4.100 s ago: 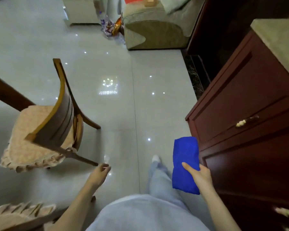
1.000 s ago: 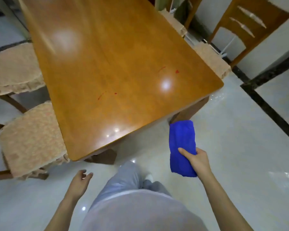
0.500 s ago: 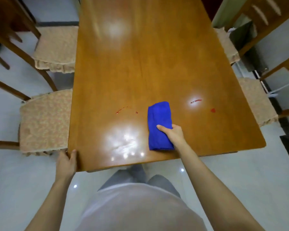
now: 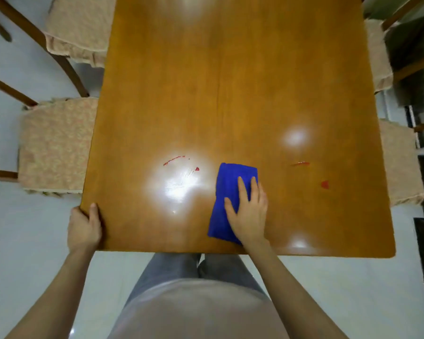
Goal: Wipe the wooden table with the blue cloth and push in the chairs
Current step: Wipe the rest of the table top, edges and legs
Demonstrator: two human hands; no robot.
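Wooden table (image 4: 230,81) — four chairs, one blue cloth (image 4: 227,199), four red marks.

We count 1 wooden table (image 4: 230,81), 1 blue cloth (image 4: 227,199), 4 cushioned chairs, 2 at 9 o'clock (image 4: 56,145) and 2 at 3 o'clock (image 4: 399,165), 4 red marks (image 4: 325,184), and 2 hands: left (image 4: 85,228), right (image 4: 249,214).

head camera looks steeply down over table (image 4: 230,81)
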